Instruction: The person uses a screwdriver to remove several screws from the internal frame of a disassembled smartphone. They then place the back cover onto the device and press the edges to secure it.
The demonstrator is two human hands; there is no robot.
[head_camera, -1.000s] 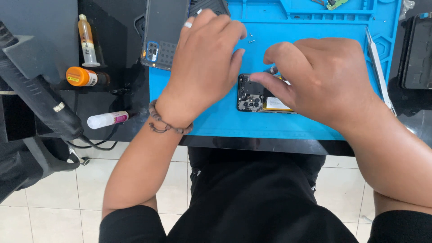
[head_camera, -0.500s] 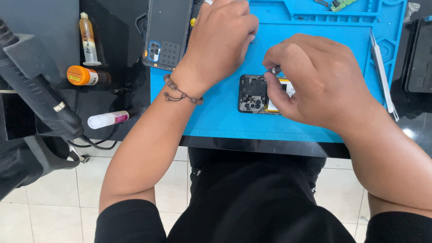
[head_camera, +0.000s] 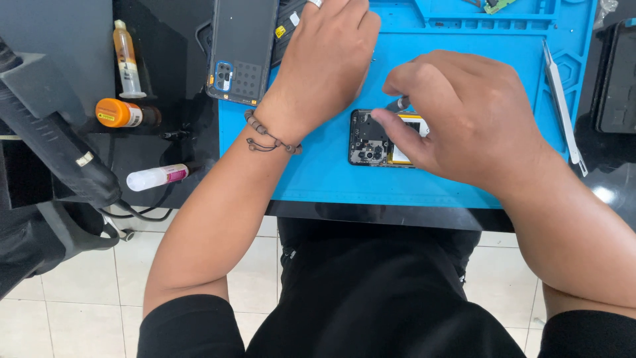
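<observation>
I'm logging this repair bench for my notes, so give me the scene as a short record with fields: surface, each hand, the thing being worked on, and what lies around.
Surface: blue work mat on a dark bench
Left hand: lies on the mat, reaching toward its top edge; beaded bracelet on the wrist
Right hand: over the opened phone, pinching a small dark tool
Phone: back off, inner parts showing
Left of mat: grey back cover, orange bottle, white tube, syringe
Right of mat: metal tweezers

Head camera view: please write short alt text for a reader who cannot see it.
A person's right hand works with a small tool on an opened black phone lying on a blue rubber mat, while the left hand rests on the mat beside a dark phone back cover.
</observation>
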